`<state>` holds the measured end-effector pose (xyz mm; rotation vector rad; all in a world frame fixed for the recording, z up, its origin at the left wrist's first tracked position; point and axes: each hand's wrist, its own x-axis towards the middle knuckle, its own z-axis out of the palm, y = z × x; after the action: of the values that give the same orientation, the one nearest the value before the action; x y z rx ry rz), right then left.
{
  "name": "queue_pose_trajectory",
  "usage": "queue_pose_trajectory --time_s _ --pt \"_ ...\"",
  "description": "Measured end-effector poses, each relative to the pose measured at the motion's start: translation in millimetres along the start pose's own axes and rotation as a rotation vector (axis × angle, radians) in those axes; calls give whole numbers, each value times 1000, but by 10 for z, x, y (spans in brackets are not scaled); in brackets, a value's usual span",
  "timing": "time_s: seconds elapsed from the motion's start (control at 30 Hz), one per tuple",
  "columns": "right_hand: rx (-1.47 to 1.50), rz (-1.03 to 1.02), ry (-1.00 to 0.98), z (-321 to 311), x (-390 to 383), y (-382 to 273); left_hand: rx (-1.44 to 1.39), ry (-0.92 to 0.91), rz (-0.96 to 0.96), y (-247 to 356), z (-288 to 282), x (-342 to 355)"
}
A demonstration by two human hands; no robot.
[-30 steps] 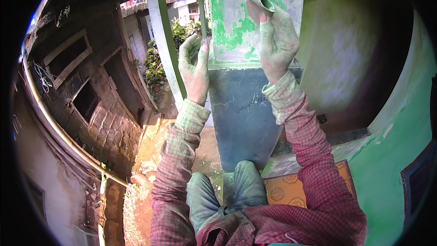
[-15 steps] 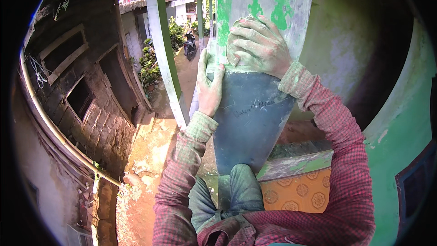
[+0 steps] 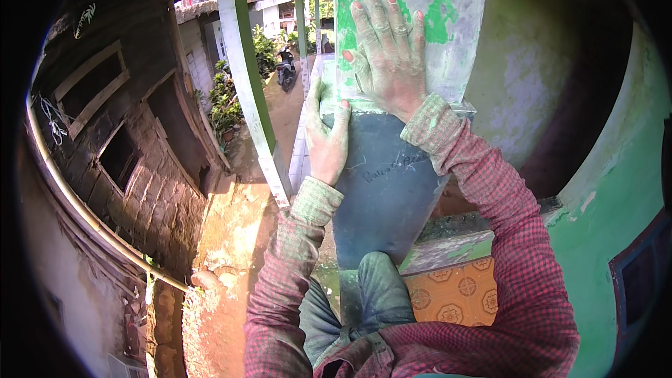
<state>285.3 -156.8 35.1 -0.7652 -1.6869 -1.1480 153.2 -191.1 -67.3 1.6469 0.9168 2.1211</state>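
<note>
Two hands at one pillar. Far left of both hands, a brick wall (image 3: pixel 157 210); nearer, a post (image 3: pixel 246 63), then a motorbike (image 3: pixel 286 68), up and left of the left hand. Left hand (image 3: pixel 328 143): partly unfolded, thumb parted from fingers at the left edge of the dark base (image 3: pixel 385 192). Right hand (image 3: pixel 387 52): spread flat over the pillar (image 3: pixel 453 24) above the base; anything beneath the palm cannot be told. Below it, rightward, orange tiles (image 3: pixel 455 290); farther right, a green wall (image 3: pixel 591 252).

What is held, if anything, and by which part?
Cannot tell: the right hand lies flat on the pillar, hiding anything beneath; the left hand touches its edge.
</note>
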Motion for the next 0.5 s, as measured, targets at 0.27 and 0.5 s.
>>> queue_pose_trajectory --time_s 0.27,0.5 --pt "-135 -40 5 53 323 15 56 -12 -5 11 -43 -11" --pt "-104 -219 -69 29 330 -24 17 15 9 -11 -36 -35"
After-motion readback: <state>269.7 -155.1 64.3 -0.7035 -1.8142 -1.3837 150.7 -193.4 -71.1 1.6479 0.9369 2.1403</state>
